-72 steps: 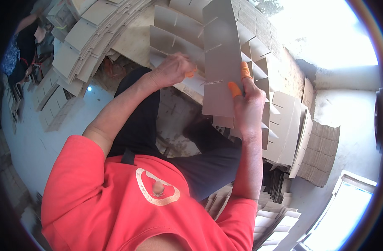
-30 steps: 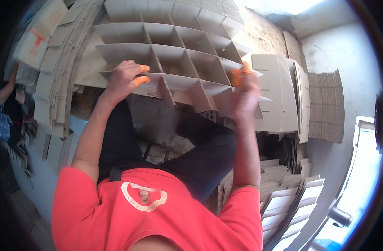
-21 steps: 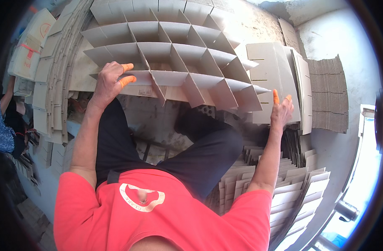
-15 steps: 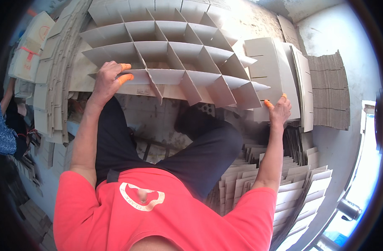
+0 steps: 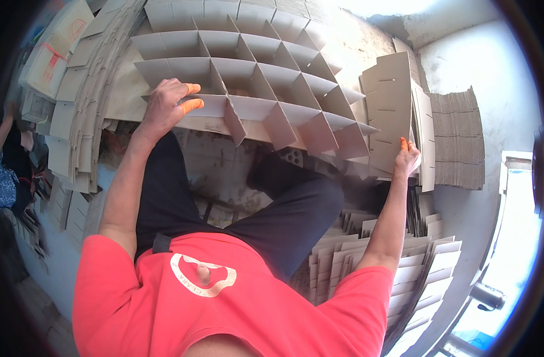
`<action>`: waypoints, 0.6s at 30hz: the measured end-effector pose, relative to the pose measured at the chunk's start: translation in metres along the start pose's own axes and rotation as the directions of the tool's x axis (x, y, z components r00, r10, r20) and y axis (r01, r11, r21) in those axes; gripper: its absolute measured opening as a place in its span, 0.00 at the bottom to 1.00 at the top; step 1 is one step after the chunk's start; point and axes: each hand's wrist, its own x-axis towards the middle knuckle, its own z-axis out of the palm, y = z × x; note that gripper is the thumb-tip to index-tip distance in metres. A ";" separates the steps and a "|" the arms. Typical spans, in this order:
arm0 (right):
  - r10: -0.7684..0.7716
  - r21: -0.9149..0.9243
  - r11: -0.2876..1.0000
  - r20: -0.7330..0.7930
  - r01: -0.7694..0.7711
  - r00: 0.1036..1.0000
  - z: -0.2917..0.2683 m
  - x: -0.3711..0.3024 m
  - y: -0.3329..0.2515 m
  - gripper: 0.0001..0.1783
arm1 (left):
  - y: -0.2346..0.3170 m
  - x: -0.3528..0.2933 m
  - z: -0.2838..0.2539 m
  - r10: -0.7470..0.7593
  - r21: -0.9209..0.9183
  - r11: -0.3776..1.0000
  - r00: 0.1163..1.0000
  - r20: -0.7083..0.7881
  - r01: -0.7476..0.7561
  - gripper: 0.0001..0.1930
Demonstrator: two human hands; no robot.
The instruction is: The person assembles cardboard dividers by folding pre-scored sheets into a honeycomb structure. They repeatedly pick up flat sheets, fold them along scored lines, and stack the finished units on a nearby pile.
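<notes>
- Cardboard divider grid point(image 5: 278, 74) stands on the pale tabletop point(image 5: 125, 98), its near side reaching past the tabletop's front edge.
- Since half a second ago, the slotted sheet point(image 5: 391, 101) at the tabletop's right end has been tipped up off its pile; the grid keeps its form.
- Right hand point(image 5: 407, 157), just off the tabletop's front right corner, has closed: thumb and forefinger, earlier apart, now pinch the sheet's near corner.
- Left hand point(image 5: 165, 102) remains by the tabletop's front edge, towards the left, orange-covered thumb and forefinger either side of the grid's near strip; I cannot tell whether they press it.
- Long pale grey strips cross shorter ones upright, making open, slightly skewed cells; cross-strip ends jut beyond the near strip.
</notes>
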 end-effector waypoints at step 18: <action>-0.590 0.708 0.600 0.078 0.372 0.804 -0.081 -0.100 -0.326 0.12 | -0.048 -0.039 -0.037 -0.110 0.106 0.987 0.989 -0.103 0.121 0.12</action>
